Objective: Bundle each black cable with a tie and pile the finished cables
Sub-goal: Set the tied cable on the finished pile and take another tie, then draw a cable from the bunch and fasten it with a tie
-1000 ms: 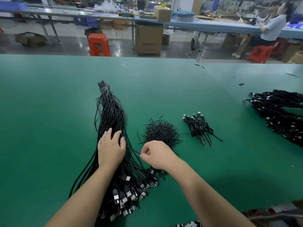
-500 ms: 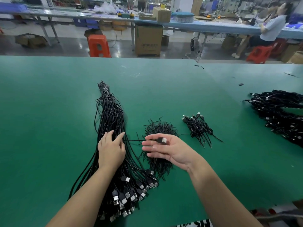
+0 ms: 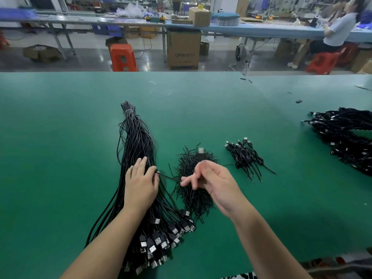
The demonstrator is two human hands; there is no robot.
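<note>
A long sheaf of loose black cables [image 3: 136, 141] lies on the green table [image 3: 60, 158], its USB plugs [image 3: 159, 240] fanned out near me. My left hand [image 3: 141, 184] rests on the sheaf and pinches one black cable [image 3: 169, 177] between thumb and forefinger. That cable runs right to my right hand [image 3: 219, 186], which holds it with motion-blurred fingers; its plug [image 3: 200, 153] sticks up beyond them. Under my right hand lies a heap of black ties [image 3: 196, 200]. A small pile of tied cables [image 3: 244, 156] sits to the right of it.
A large mass of black cables [image 3: 346, 135] lies at the table's right edge. Small black scraps [image 3: 299, 101] dot the far right. Beyond the table stand an orange stool [image 3: 122, 57], a cardboard box [image 3: 184, 49] and a seated person [image 3: 338, 31].
My right hand has turned from palm-up to raised, carrying the plug end up and away over the tie heap. My left hand stays on the sheaf.
</note>
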